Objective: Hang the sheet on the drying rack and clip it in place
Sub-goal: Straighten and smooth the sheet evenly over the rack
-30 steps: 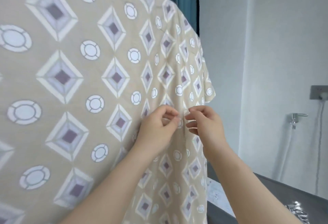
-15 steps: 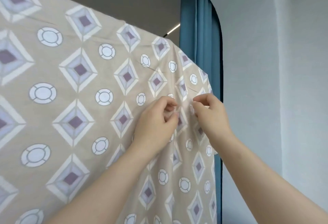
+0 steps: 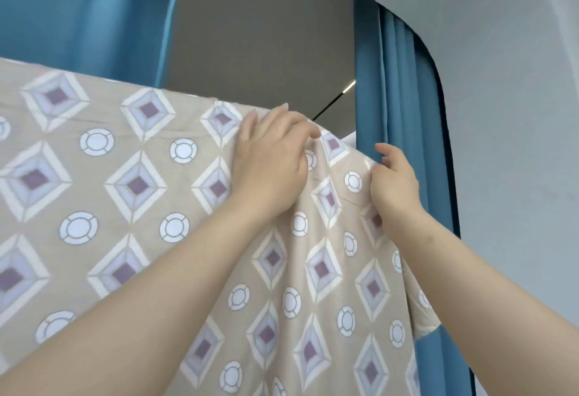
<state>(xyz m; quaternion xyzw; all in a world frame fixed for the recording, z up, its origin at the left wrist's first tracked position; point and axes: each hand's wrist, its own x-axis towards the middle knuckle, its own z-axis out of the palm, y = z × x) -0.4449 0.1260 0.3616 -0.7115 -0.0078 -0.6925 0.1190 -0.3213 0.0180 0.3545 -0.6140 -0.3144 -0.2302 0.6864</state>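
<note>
Squaring-up step: sheet (image 3: 125, 207) draped just left of the blue curtain (image 3: 398, 98), left hand (image 3: 269, 170) grip curled over its top fold, right hand (image 3: 394, 185) pinching its curtain-side edge; next probably needs a clip, none visible.

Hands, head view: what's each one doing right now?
Left hand: fingers curled over the top edge of the sheet, gripping it.
Right hand: pinching the sheet's right edge.

Soft, even light leaves faint shadows on the beige diamond-patterned sheet (image 3: 125, 207), and the picture is slightly blurred.
</note>
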